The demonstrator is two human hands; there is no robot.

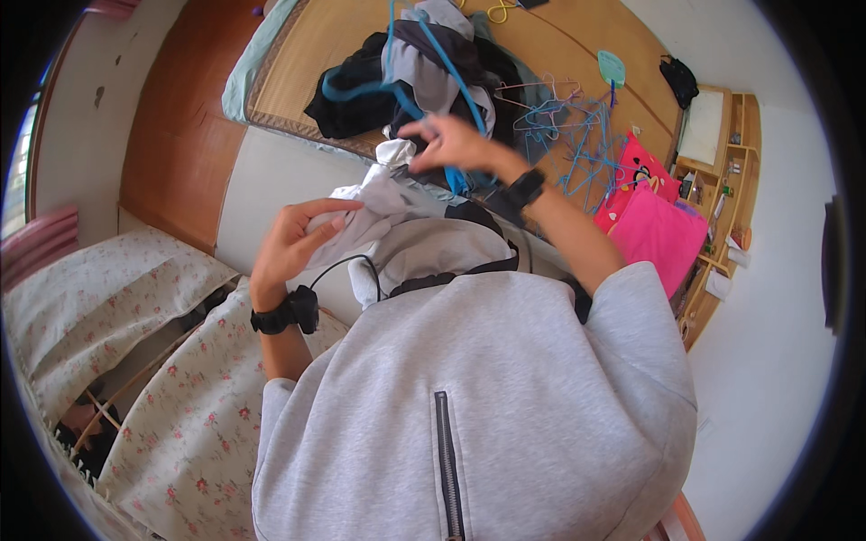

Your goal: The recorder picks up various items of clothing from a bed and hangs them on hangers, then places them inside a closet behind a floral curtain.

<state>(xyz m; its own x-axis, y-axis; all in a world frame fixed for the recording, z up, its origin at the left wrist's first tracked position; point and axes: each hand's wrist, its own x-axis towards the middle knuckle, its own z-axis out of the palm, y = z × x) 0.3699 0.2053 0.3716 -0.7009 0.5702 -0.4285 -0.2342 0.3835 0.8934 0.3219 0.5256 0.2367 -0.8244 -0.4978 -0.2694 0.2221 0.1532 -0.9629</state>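
Note:
A thin white and light grey garment point(383, 200) lies bunched in front of my lap. My left hand point(293, 239) is at its left side, with the cloth between thumb and forefinger; the other fingers are partly hidden. Beyond the bunched cloth, my right hand point(451, 144) is raised, thumb and forefinger spread apart, slightly smeared by motion. A blue clothes hanger point(442, 50), partly blurred, reaches close to the right fingers; I see no clear grip on it. Behind it lies a heap of black and grey clothes point(361, 86).
Tangled blue and pink hangers point(577, 131) lie on the brown mat point(622, 45) at the right of the heap. Next to them are a pink cloth point(654, 234) and a wooden shelf point(735, 189). Flowered cloth point(194, 433) covers something at the left.

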